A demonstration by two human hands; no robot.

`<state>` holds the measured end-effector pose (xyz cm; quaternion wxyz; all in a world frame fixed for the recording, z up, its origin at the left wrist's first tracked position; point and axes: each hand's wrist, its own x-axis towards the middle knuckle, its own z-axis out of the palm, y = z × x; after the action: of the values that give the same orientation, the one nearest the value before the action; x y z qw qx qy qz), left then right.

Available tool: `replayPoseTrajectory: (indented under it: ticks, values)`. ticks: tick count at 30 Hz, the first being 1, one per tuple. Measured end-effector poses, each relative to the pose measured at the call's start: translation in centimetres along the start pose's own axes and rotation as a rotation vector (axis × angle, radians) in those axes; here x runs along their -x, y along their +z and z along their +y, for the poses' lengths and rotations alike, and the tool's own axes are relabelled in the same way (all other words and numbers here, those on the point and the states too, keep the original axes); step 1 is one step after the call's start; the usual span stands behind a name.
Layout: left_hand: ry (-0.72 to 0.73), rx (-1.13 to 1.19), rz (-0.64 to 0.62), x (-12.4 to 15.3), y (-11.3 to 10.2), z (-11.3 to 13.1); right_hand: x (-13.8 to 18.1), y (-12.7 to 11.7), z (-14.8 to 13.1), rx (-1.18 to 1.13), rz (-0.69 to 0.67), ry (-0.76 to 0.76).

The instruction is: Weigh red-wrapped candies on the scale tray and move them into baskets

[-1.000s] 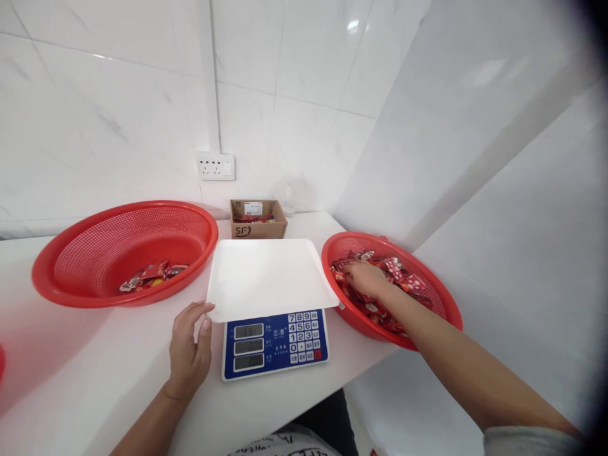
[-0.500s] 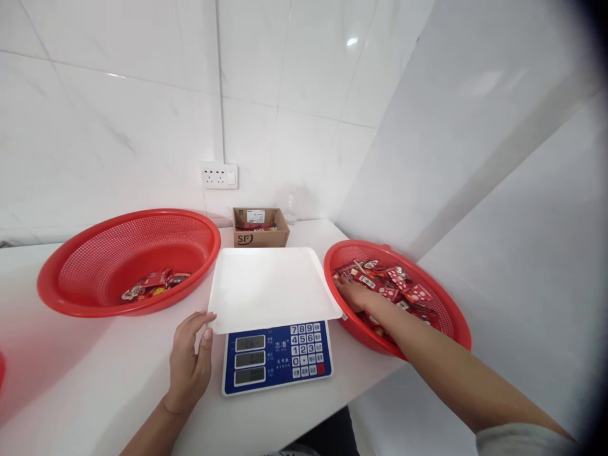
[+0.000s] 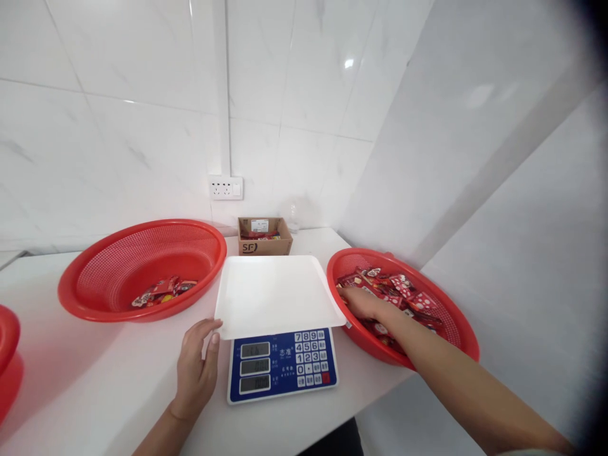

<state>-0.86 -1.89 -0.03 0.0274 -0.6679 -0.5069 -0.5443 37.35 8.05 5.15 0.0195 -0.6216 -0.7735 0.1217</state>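
A digital weighing scale (image 3: 282, 364) with a blue keypad panel stands in front of me, topped by a bare white tray (image 3: 280, 294). My left hand (image 3: 197, 364) is at the tray's front left corner, fingertips touching its edge, thumb apart and nothing held. My right hand (image 3: 358, 302) reaches into the red basket (image 3: 463, 329) on the right. There it rests among many small red snack packets (image 3: 403, 285), some with white dots. Its fingers are hidden by the hand itself and the packets, so whether it grips one does not show.
On the left stands a larger red basket (image 3: 69, 294) with a few packets (image 3: 166, 290) at its bottom. A small cardboard box (image 3: 266, 247) with packets sits behind the scale by the wall. Another red basket (image 3: 7, 335) is cut off at the left edge.
The view has shifted slightly, so everything sits a little lower and further right. My right hand stays in the right basket, and my left hand stays at the tray corner.
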Motion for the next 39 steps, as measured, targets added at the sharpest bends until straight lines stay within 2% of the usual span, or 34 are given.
replayPoseTrajectory:
  ticks: [3,6,13,16,18,20,21,23,25,26,28,29,33,39]
  values:
    - [0.012,-0.019,0.001,0.0,0.0,-0.1,0.4,-1.5,0.4,-0.113,0.062,-0.009]
    - [0.002,-0.026,0.003,0.1,0.0,-0.1,1.2,-2.5,1.0,-0.230,0.183,0.020]
    - [-0.042,-0.015,0.026,0.3,0.2,0.0,3.1,-2.8,2.1,-0.626,0.488,0.201]
    - [-0.101,0.024,0.104,0.4,0.3,0.5,3.9,-3.4,1.3,-0.843,0.571,0.209]
    - [-0.142,0.109,0.151,0.5,0.3,1.2,4.7,-3.7,-0.3,-0.981,0.582,0.176]
    - [-0.178,0.238,0.131,0.7,0.4,2.7,5.5,-3.7,-2.9,-1.097,0.563,0.137]
    - [-0.205,0.313,0.081,0.8,0.4,3.7,6.0,-3.4,-4.5,-1.149,0.548,0.115]
    - [-0.272,0.460,-0.073,0.7,0.4,6.0,6.7,-2.4,-8.1,-1.281,0.492,0.049]
    - [-0.369,0.636,-0.290,0.3,0.6,8.3,7.3,-0.9,-11.9,-1.650,0.363,-0.018]
    - [-0.430,0.702,-0.393,0.0,0.7,9.3,7.5,-0.1,-13.5,-1.761,0.292,-0.032]
    - [-0.532,0.766,-0.540,-0.8,0.9,10.5,7.7,1.3,-16.3,-1.881,0.157,-0.047]
    - [-0.573,0.779,-0.571,-1.1,0.9,10.8,7.7,1.9,-17.2,-1.902,0.102,-0.049]
    - [-0.703,0.791,-0.540,-2.0,0.4,10.8,7.4,3.0,-18.8,-1.873,0.001,-0.071]
    - [-0.823,0.782,-0.488,-3.4,-0.5,9.8,7.2,2.6,-18.3,-1.872,-0.055,-0.080]
